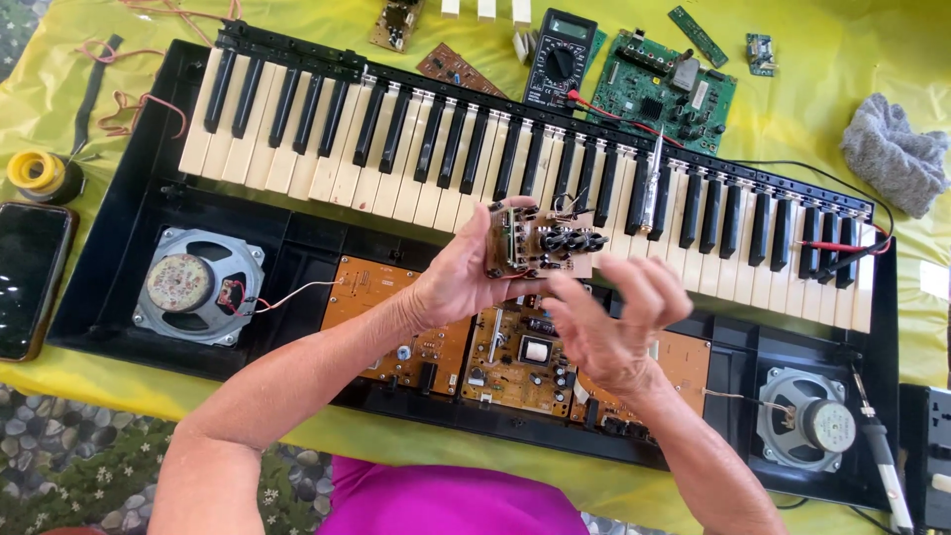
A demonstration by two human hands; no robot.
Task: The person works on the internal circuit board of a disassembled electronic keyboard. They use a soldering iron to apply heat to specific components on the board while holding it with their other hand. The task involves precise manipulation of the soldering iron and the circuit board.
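Yellow cloth (pixel 812 89) covers the worktop under an opened keyboard (pixel 297 129). Above the keyboard's middle, the left hand (pixel 461 277) pinches a small circuit board (pixel 540 241) by its left end. The right hand (pixel 609 322) hovers just below it, fingers loosely spread, holding nothing.

A single head-worn camera looks almost straight down from close above an opened keyboard (pixel 475 198) lying across a yellow cloth (pixel 852 79). The key row runs along the far side, tilted slightly down toward the right, and the person's forearms enter from the near edge. Both speakers, far left (pixel 196 285) and far right (pixel 804 420), fit in view; no second view overlaps.
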